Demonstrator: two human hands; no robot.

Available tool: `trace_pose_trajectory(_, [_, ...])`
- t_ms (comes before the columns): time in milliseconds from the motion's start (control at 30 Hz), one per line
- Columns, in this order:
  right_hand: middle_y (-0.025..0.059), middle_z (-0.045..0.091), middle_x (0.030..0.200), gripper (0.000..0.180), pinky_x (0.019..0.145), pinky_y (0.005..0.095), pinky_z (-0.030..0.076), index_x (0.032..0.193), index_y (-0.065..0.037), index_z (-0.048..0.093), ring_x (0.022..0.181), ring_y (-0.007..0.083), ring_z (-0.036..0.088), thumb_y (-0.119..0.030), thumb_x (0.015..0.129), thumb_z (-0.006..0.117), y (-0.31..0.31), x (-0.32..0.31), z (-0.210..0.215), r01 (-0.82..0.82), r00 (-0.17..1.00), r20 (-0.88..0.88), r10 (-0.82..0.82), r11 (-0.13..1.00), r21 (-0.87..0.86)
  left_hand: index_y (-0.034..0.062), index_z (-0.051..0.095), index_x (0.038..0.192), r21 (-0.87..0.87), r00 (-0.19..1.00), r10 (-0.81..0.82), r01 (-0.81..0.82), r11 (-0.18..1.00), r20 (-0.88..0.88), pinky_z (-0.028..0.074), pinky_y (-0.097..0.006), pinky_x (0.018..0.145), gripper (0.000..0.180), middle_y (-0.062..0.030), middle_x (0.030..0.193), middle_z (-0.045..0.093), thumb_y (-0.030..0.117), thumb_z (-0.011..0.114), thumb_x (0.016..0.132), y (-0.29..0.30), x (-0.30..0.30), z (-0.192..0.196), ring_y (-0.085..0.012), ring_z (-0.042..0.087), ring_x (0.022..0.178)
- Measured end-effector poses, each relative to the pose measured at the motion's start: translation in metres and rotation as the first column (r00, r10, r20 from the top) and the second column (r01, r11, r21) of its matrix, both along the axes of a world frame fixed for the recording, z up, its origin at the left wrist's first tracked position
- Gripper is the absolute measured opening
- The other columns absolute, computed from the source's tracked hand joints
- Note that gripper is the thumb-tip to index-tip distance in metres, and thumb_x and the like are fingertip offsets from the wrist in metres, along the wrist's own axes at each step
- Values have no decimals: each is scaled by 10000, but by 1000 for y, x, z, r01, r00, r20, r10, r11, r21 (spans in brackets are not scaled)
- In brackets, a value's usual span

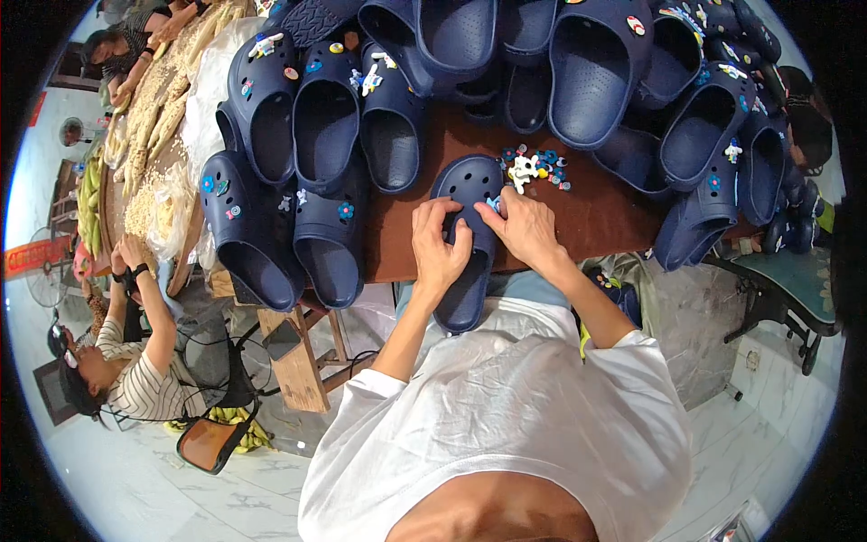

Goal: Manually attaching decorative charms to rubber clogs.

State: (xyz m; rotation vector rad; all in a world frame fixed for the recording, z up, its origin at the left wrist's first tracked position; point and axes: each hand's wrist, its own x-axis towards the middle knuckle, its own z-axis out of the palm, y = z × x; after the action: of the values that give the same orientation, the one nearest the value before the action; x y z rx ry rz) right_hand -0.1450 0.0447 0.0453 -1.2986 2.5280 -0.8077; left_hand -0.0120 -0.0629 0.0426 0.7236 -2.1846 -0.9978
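Observation:
A navy clog point(469, 177) with round holes in its upper lies in front of me at the table edge, its heel toward my body. My left hand point(437, 251) grips it from the left, fingers on the upper and thumb near the opening. My right hand point(529, 228) is closed at the clog's right side, thumb and fingers pinched around a small light-blue charm point(493, 204) against the upper. My fingers partly hide that charm. Just beyond the right hand lies a small pile of charms point(547, 168), with a white figure and several blue flowers.
Several navy clogs point(327, 135) with charms stand at the left, and more clogs point(591, 81) are heaped at the back and right. The brown tabletop point(397, 237) shows between them. Farther left, people work at a table of corn point(163, 135). A wooden stool point(293, 361) stands below.

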Motion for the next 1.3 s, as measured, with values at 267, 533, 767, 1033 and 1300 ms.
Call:
trace_pose_trajectory(267, [185, 655, 677, 311, 548, 428, 540, 880, 2, 582, 597, 352, 672, -274, 1011, 526, 2, -7, -25, -80, 995, -74, 68, 982, -172, 9, 641, 976, -11, 1000, 8, -8, 1000, -9, 463, -423, 914, 209, -176, 1059, 643, 57, 605, 775, 0, -1, 0, -353, 587, 1022])
trace_pose_trajectory(533, [228, 641, 733, 209, 613, 529, 466, 1043, -85, 597, 719, 449, 642, -270, 1017, 504, 31, -40, -45, 345, 920, 249, -303, 926, -150, 30, 652, 1025, 228, 995, -46, 66, 971, -92, 456, -419, 961, 250, -174, 1151, 646, 102, 683, 787, -10, 10, -8, -357, 590, 1090])
trace_pose_trajectory(767, [256, 586, 1127, 371, 744, 523, 498, 1206, -55, 530, 955, 451, 623, -355, 988, 560, 44, -51, -39, 254, 966, -18, -258, 960, -120, 33, 646, 1139, 438, 998, -37, 59, 897, -59, 492, -368, 937, 363, -144, 1155, 652, 141, 750, 808, -23, 41, -24, -271, 641, 1070])
trace_pose_trajectory(1033, [185, 571, 1033, 321, 760, 478, 504, 1172, -71, 563, 924, 397, 614, -292, 948, 626, 30, -36, 4, 134, 985, -91, -146, 983, -122, 16, 625, 1022, 452, 986, 34, -106, 886, 165, 507, -315, 741, 441, -99, 979, 631, 305, 839, 767, -19, 45, -11, -182, 611, 829])
trace_pose_trajectory(1300, [126, 609, 909, 226, 792, 430, 489, 914, -73, 659, 906, 331, 614, -293, 873, 689, -36, -11, 19, -352, 928, 45, 369, 910, -217, 8, 607, 964, 489, 964, -60, -78, 869, 260, 492, -304, 642, 482, -85, 844, 623, 393, 828, 776, -33, 42, -8, -161, 587, 680])
